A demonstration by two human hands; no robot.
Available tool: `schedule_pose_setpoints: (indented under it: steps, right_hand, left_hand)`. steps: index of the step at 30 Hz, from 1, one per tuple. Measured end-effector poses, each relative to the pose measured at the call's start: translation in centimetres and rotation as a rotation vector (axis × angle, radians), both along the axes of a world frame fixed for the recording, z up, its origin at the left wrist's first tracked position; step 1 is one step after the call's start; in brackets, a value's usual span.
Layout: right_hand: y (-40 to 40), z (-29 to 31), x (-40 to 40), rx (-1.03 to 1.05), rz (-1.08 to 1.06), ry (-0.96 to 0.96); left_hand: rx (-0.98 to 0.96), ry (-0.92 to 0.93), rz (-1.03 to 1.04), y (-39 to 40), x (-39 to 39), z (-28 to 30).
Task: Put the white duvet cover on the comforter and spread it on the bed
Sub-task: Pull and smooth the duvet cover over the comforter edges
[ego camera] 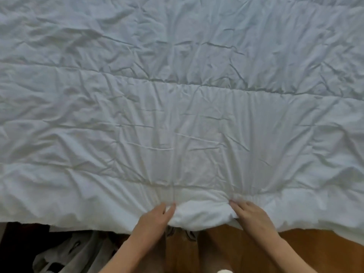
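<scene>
A white duvet (pixel 177 99) lies spread over the bed and fills nearly the whole view; its far edge and both side edges run out of the picture, so the bed beneath is hidden entirely. The cloth is heavily creased, with faint stitched lines crossing it. Whether the cover and the comforter inside are one layer or two cannot be told from the surface.

At the duvet's near edge the left hand (pixel 157 215) grips a bunch of the cloth, fingers curled into the fold with the fingertips buried in it. The right hand (pixel 250 213) grips the same edge a little to the side, its fingertips pressed into gathered cloth; how far its thumb wraps under is hidden. Between the hands the edge bulges in a rounded lump.

Below the duvet's near edge shows an orange-brown floor (pixel 315 245). Left of the forearms lies a grey crumpled cloth (pixel 78 251), hard to make out in shadow. A small white object (pixel 224 271) is cut off at the bottom.
</scene>
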State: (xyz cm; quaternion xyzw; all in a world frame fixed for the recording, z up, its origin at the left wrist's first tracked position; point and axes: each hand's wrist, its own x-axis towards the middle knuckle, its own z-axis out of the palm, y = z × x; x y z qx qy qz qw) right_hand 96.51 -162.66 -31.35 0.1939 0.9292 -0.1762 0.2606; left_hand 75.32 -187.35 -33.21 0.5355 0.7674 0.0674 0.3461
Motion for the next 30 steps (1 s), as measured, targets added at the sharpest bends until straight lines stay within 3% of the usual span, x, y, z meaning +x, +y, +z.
schedule_pose_setpoints:
  steps: [3, 7, 10, 13, 15, 18, 21, 23, 26, 30]
  right_hand:
    - [0.5, -0.5, -2.2, -0.1, -0.023, -0.141]
    - [1.3, 0.0, -1.8, -0.205, 0.13, -0.227]
    - [3.2, 1.0, -2.2, -0.294, 0.082, -0.14]
    - [7.3, 1.6, -0.6, -0.05, 0.093, 0.272]
    - [12.4, 2.2, 2.4, 0.082, -0.055, 0.466]
    - [21.6, 1.9, 10.7, 0.239, -0.232, 0.341]
    - [29.5, 0.8, 23.0, 0.209, -0.401, 0.058]
    - [32.4, 0.1, 29.7, 0.175, -0.313, 0.017]
    - [33.6, -1.0, 34.6, 0.2, -0.11, 0.119]
    - [33.9, -3.3, 35.6, 0.313, -0.035, 0.425]
  left_hand:
    - [0.02, 0.009, -0.075, 1.0, -0.9, 0.2]
    - [0.145, 0.028, -0.057, 4.1, 0.5, 0.7]
    - [0.221, 0.043, 0.057, 9.3, 3.4, 0.4]
    - [0.235, 0.061, 0.09, 16.1, 7.4, 0.3]
    - [0.228, 0.045, 0.09, 20.9, 10.8, 0.5]
    - [0.288, 0.021, 0.034, 27.9, 16.2, 0.5]
    - [0.337, 0.016, -0.11, 34.7, 21.9, 0.4]
    - [0.305, 0.067, -0.258, 38.1, 25.2, 0.1]
    - [0.241, 0.149, -0.428, 40.5, 27.5, -0.5]
    - [0.356, 0.227, -0.65, 39.4, 27.4, -0.9]
